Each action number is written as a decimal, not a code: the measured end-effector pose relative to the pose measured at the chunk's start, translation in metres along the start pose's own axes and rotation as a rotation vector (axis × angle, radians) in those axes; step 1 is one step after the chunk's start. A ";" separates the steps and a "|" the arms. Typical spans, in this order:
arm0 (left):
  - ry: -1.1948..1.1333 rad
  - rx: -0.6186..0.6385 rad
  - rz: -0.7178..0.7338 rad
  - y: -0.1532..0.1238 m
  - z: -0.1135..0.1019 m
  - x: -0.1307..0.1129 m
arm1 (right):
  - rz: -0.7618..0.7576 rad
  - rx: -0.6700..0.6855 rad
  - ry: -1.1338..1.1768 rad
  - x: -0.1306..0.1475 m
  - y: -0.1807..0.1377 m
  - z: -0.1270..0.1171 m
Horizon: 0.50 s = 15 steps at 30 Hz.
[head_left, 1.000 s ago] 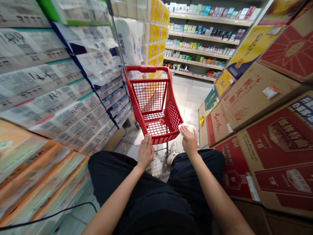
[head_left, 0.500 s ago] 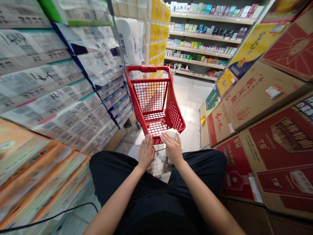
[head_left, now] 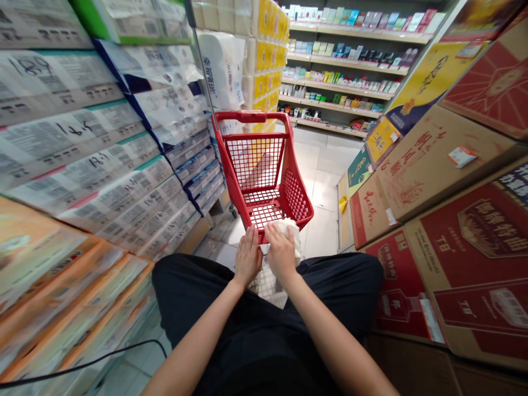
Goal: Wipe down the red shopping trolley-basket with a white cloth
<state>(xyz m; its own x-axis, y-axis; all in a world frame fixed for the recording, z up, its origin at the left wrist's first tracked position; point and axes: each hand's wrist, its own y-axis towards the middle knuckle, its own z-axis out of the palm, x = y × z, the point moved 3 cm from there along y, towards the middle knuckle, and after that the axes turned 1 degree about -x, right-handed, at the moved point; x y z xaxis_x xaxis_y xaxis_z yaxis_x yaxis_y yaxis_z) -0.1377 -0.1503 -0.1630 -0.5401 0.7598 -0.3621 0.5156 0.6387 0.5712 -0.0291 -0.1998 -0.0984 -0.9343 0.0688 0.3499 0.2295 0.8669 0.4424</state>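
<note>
A red shopping cart (head_left: 300, 181) with a grid basket stands on the floor between my knees and the far shelves, its handle at the far end. My right hand (head_left: 281, 247) presses a white cloth (head_left: 294, 235) against the near rim of the basket, fingers pointing forward. The cloth shows beyond and to the right of my fingers. At the near left corner of the rim rests my left hand (head_left: 248, 257), fingers stretched out and lying on the red edge, holding no cloth. Part of the near rim is hidden behind both hands.
Stacked packs of paper goods (head_left: 82, 132) rise close on the left. Cardboard cartons (head_left: 433, 159) are piled on the right. Shelves with small boxes and bottles (head_left: 342, 82) stand at the back. A black cable (head_left: 103, 357) runs at the lower left.
My right hand has slid left along the near rim with the cloth, closer to my left hand. The left hand and the cart have hardly moved.
</note>
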 end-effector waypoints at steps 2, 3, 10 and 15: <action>-0.004 0.019 -0.001 -0.001 0.000 0.001 | -0.046 0.013 0.033 0.019 -0.002 0.007; -0.002 0.022 0.001 -0.001 0.000 0.001 | -0.068 0.017 0.038 0.021 -0.002 0.007; 0.008 -0.010 0.002 0.002 0.000 -0.002 | -0.067 -0.048 -0.077 -0.073 -0.008 -0.031; -0.002 -0.017 -0.007 0.002 0.000 -0.004 | 0.075 -0.141 -0.168 -0.121 -0.001 -0.046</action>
<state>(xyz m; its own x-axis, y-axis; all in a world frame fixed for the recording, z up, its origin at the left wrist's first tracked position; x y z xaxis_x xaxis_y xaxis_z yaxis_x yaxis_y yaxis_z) -0.1343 -0.1514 -0.1605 -0.5418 0.7559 -0.3675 0.5005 0.6414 0.5815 0.0966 -0.2315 -0.1032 -0.9426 0.2222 0.2493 0.3253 0.7794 0.5355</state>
